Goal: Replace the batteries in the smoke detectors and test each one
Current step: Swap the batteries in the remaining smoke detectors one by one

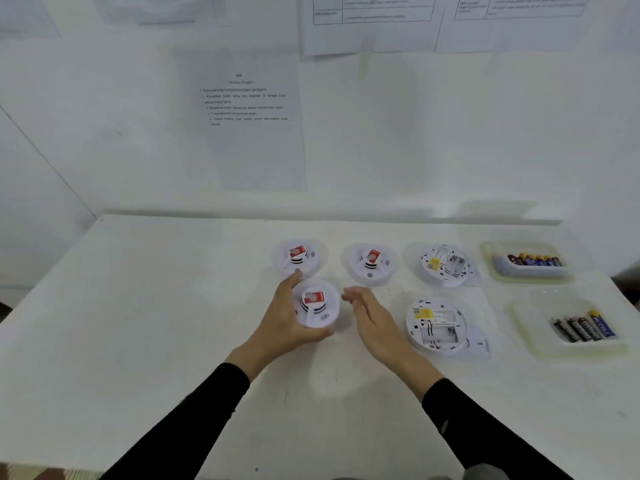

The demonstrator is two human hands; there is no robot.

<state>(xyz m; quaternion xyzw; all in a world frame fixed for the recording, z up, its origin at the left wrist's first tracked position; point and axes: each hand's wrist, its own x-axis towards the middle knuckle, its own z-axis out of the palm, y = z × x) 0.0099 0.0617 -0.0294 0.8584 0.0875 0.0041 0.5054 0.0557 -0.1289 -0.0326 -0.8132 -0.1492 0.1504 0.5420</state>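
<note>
Left hand [287,317] grips the smoke detector [317,306] with fingers curled round its left rim, about mid-bench. It's face up, red label showing, and tilted. Can't tell if its lower rim touches the bench [156,306]. Right hand [374,323] is released, fingers straight, just beside the detector and not touching it.

Handling, my read:
- It's a hollow plastic disc: light and stiff, with a smooth rim, so a bit slippery.
- Take it on the rim, across the diameter.
- Keep off the raised slotted centre, probably the weakest part.
- Flip it to reach the battery bay, with the second hand on the opposite rim.
- Cover clips are likely thin, so don't force them.

Toward the right edge, level with the hands, an opened detector [436,327] lies back-up. Its bay looks empty, and a white cover plate [479,344] sits partly under it. Further right, the near tray [540,346] holds a few loose batteries [585,327].

Far row, left to right:
- two face-up detectors [299,256] [372,263]
- one back-up detector [445,265]
- the far tray [533,279] by the far right corner, with a row of batteries [535,260]
</note>
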